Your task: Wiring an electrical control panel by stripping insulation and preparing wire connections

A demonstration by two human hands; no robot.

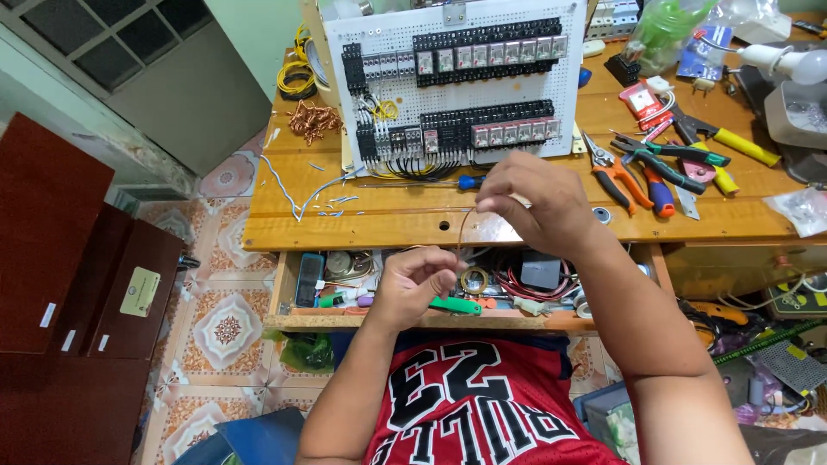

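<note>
My left hand (419, 280) is over the open drawer (413, 320), fingers pinched on the lower end of a thin copper wire (463, 231). My right hand (532, 200) is higher, above the front edge of the wooden bench (379, 226), pinching the upper end of the same wire. The wire runs in a slight curve between the two hands. Behind the hands stands a white perforated panel (457, 82) with rows of black relays and terminal blocks.
Pliers and cutters (642, 172) lie right of the panel, a blue screwdriver (469, 182) in front of it. Copper wire scraps (312, 119) and white wire (297, 194) lie left. The drawer holds tape rolls and small tools. Dark cabinets (69, 284) stand on the tiled floor.
</note>
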